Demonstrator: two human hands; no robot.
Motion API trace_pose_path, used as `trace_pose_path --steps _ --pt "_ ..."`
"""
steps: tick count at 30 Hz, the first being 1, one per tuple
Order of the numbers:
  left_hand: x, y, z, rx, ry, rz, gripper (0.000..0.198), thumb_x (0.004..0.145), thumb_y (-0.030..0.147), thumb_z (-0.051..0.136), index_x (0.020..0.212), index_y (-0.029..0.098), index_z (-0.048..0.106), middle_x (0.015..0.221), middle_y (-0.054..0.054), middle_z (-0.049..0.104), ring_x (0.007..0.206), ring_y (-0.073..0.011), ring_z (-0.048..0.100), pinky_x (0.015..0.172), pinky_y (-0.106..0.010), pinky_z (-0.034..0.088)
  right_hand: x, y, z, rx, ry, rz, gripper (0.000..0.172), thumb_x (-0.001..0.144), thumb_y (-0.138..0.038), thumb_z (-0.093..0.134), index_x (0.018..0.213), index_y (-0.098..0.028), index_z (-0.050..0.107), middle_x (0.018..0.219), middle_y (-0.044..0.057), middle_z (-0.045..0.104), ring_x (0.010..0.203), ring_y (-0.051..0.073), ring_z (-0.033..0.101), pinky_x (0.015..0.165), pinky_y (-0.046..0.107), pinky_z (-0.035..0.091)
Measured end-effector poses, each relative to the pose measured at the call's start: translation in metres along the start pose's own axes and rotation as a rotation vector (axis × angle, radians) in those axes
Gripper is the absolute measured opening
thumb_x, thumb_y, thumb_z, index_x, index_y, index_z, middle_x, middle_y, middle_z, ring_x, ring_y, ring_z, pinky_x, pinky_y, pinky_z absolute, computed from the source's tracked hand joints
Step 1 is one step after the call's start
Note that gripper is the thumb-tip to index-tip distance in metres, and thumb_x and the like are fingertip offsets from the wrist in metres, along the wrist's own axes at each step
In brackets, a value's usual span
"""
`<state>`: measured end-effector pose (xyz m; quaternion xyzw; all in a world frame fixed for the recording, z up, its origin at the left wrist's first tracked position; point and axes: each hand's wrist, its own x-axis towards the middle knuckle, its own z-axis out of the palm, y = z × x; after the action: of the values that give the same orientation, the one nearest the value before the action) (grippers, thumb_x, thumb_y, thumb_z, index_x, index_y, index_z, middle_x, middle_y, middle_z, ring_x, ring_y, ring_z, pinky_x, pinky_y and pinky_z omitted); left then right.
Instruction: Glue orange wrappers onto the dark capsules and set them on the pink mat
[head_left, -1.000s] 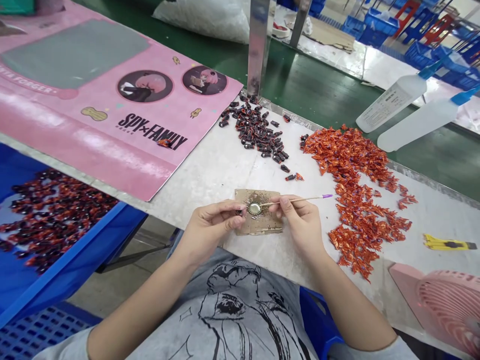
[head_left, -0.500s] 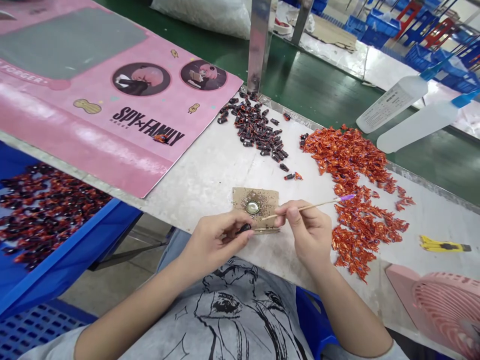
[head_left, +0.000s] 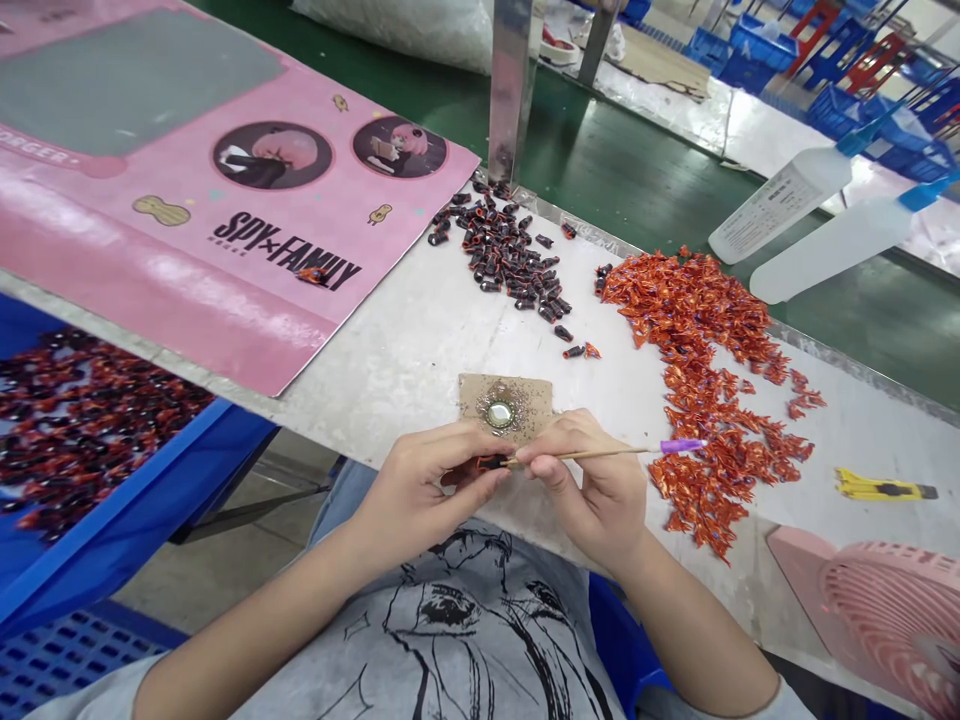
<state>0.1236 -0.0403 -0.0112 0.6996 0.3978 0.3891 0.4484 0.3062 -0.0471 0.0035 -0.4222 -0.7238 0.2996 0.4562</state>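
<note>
My left hand (head_left: pixel 424 485) pinches a small black piece (head_left: pixel 491 462) at the near edge of the table. My right hand (head_left: pixel 592 480) grips a thin wooden stick (head_left: pixel 600 453) with a purple end, and the stick's tip touches that black piece. Just beyond the hands lies a brown cardboard square (head_left: pixel 525 400) with a small round shiny dab (head_left: pixel 499 414) in its middle. A heap of small black pieces (head_left: pixel 510 260) lies farther back. A wide spread of orange-red pieces (head_left: pixel 705 380) lies to the right.
A pink printed board (head_left: pixel 187 200) covers the table's left part. A blue bin (head_left: pixel 112 470) of dark red pieces stands at the left. Two white squeeze bottles (head_left: pixel 787 205) lie on the green belt. A yellow cutter (head_left: pixel 877 488) and a pink fan (head_left: pixel 885 610) are at right.
Both hands drew back from the cardboard toward me. The stick's tip left the shiny dab and now meets the black piece in my left fingers.
</note>
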Motion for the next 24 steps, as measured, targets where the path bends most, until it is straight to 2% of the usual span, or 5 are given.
trace_pose_path --steps 6,11,16,20,24 --pt "-0.002 -0.004 0.002 -0.075 0.019 -0.062 0.013 0.084 0.020 0.066 0.093 0.018 0.076 0.076 -0.006 0.076 0.056 -0.0135 0.061 0.048 -0.021 0.045 0.000 0.001 0.001 -0.038 -0.016 -0.069 0.022 0.098 -0.026 0.052 0.087 -0.023 0.071 0.073 0.004 0.075 0.067 0.018 0.069 0.071 0.036 0.055" --pt "-0.004 -0.013 0.011 -0.332 0.042 -0.163 0.022 0.085 0.030 0.069 0.100 0.016 0.076 0.085 -0.011 0.077 0.069 -0.0185 0.068 0.061 -0.025 0.052 0.000 0.003 -0.004 -0.045 0.033 -0.127 0.016 0.096 -0.020 0.056 0.096 -0.023 0.071 0.073 0.004 0.074 0.070 0.020 0.070 0.070 0.035 0.056" --pt "0.007 -0.029 0.020 -0.615 0.168 -0.212 0.031 0.069 0.044 0.086 0.088 0.019 0.084 0.077 -0.011 0.076 0.067 -0.0188 0.066 0.065 -0.028 0.052 0.006 0.012 -0.007 -0.027 0.025 -0.171 0.014 0.095 -0.020 0.057 0.097 -0.023 0.071 0.069 0.004 0.069 0.065 0.018 0.067 0.060 0.030 0.055" --pt "0.011 -0.033 0.029 -0.770 0.248 -0.267 0.038 0.055 0.052 0.092 0.080 0.024 0.085 0.067 -0.007 0.071 0.053 -0.0142 0.057 0.050 -0.026 0.047 0.007 0.013 -0.008 -0.034 0.020 -0.192 0.014 0.096 -0.023 0.056 0.094 -0.022 0.070 0.067 0.004 0.068 0.061 0.017 0.066 0.057 0.028 0.055" --pt "0.011 -0.028 0.034 -0.824 0.278 -0.271 0.037 0.053 0.054 0.093 0.075 0.025 0.085 0.061 -0.004 0.064 0.049 -0.0102 0.052 0.046 -0.024 0.044 0.007 0.011 -0.007 -0.040 0.015 -0.137 0.016 0.097 -0.025 0.055 0.092 -0.023 0.070 0.067 0.003 0.067 0.061 0.017 0.066 0.055 0.026 0.055"
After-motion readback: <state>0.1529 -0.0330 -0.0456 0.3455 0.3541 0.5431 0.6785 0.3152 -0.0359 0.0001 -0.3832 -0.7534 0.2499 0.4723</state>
